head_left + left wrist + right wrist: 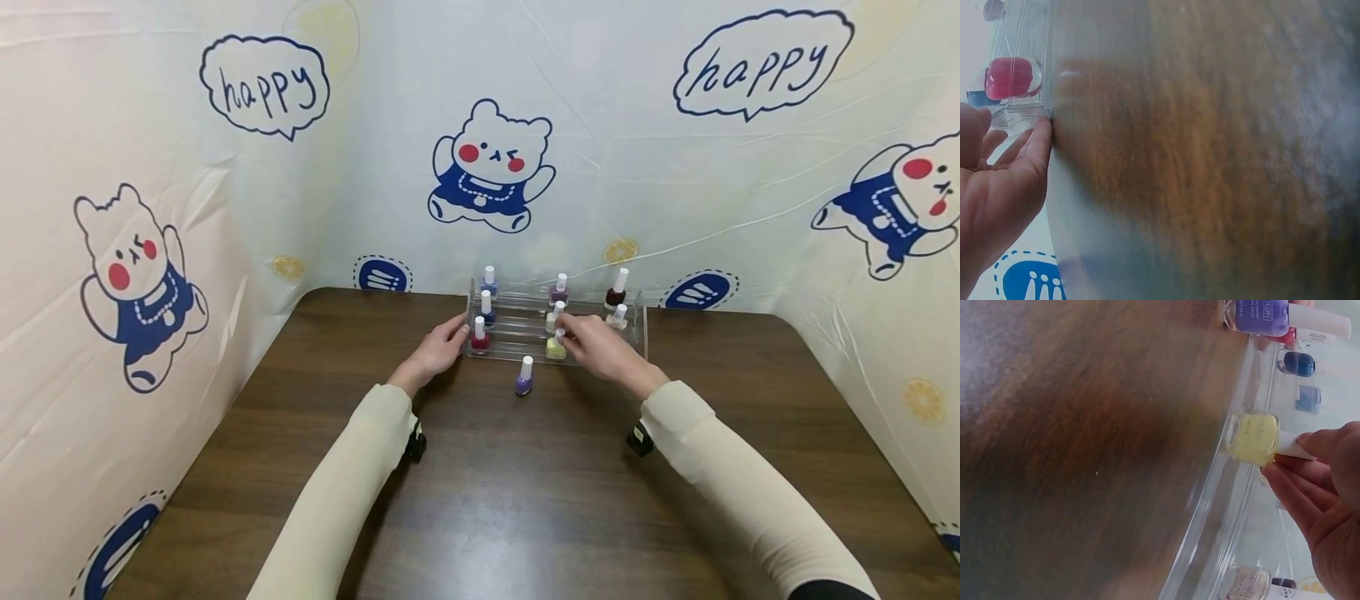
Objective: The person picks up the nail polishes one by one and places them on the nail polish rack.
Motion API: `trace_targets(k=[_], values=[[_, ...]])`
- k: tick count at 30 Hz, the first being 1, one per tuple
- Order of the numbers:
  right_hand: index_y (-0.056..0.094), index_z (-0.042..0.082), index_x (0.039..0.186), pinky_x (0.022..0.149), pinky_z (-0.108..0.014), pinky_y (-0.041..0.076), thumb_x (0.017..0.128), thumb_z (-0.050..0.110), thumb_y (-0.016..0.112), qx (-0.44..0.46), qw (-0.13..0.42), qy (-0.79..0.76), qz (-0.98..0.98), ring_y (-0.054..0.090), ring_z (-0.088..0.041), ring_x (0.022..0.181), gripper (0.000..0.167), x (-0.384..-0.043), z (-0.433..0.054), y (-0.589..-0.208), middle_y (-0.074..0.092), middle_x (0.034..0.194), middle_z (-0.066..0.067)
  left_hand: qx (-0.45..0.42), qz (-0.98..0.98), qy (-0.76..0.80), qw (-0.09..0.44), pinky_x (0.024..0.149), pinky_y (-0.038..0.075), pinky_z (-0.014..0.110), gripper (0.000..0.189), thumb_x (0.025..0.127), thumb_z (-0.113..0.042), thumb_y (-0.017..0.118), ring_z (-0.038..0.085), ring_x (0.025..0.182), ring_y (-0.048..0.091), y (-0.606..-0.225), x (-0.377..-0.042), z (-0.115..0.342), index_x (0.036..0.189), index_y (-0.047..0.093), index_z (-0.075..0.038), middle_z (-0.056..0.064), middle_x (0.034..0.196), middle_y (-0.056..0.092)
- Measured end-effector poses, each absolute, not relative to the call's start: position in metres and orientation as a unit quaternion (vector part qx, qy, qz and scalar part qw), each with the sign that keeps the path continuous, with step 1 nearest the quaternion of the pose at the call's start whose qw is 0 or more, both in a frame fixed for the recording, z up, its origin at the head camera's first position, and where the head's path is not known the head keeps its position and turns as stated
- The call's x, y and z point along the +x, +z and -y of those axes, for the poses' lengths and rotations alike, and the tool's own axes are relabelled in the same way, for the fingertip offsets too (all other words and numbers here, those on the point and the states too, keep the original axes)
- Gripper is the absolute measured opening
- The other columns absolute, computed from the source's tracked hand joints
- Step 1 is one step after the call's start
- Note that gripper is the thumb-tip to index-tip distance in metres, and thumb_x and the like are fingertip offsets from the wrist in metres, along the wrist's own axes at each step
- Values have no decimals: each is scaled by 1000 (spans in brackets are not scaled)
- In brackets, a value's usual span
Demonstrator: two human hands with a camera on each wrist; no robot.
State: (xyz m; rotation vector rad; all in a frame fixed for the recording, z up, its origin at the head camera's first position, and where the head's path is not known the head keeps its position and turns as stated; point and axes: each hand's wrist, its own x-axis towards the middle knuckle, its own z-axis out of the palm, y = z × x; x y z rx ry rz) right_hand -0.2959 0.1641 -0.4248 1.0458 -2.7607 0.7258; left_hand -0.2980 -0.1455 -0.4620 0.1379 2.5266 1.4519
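Observation:
My right hand (pixel 600 343) pinches the white cap of a yellow nail polish bottle (pixel 1254 439), upright at the front tier of a clear stepped display rack (pixel 517 350). At the rack's left end, my left hand (pixel 438 346) touches the clear side with fairly straight fingers. Close to that hand, a red nail polish bottle (pixel 480 340) stands on the front tier. A purple nail polish bottle (pixel 524 380) is upright on the table before the rack. Part of the rack's right side is hidden by my right hand.
Other nail polish bottles stand on the tiers: dark blue (pixel 487 315), light blue (pixel 490 285), mauve (pixel 558 292), dark red (pixel 616 295) and a pale one (pixel 617 321). Behind the brown wooden table (pixel 517 500) hangs a printed cloth (pixel 622 167).

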Motion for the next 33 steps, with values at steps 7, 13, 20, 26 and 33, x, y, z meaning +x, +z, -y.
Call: trace_targets(k=[7, 13, 20, 26, 33], values=[[67, -3, 110, 72, -39, 59, 101, 3, 61, 330, 54, 238, 912, 69, -20, 81, 12, -298, -163, -428, 71, 92, -10, 43, -859, 498, 115, 121, 30, 52, 54, 112, -35, 39, 32, 148, 38, -462, -299, 145, 163, 30, -21, 12, 163, 38], [66, -3, 113, 75, -40, 61, 101, 3, 62, 328, 50, 237, 913, 71, -22, 85, 15, -298, -162, -427, 72, 95, -12, 45, -858, 499, 113, 121, 30, 51, 53, 112, -33, 39, 31, 147, 39, -461, -298, 145, 163, 30, -20, 13, 162, 39], [63, -6, 121, 85, -43, 61, 98, 1, 66, 331, 38, 246, 910, 73, -31, 97, 25, -297, -164, -425, 73, 106, -19, 44, -856, 502, 116, 121, 31, 51, 53, 112, -33, 40, 31, 146, 40, -464, -300, 146, 163, 31, -20, 13, 161, 40], [62, -5, 127, 90, -45, 59, 97, 7, 69, 310, 15, 229, 923, 71, -31, 102, 33, -290, -170, -416, 72, 112, -19, 46, -856, 501, 115, 121, 30, 52, 53, 112, -33, 39, 32, 146, 39, -463, -299, 146, 163, 31, -20, 14, 161, 40], [64, -5, 125, 84, -47, 59, 95, 10, 72, 307, 31, 216, 926, 69, -29, 94, 34, -285, -180, -413, 72, 104, -18, 48, -856, 501, 116, 121, 29, 52, 54, 112, -33, 39, 32, 148, 38, -463, -299, 146, 163, 29, -20, 13, 163, 38]])
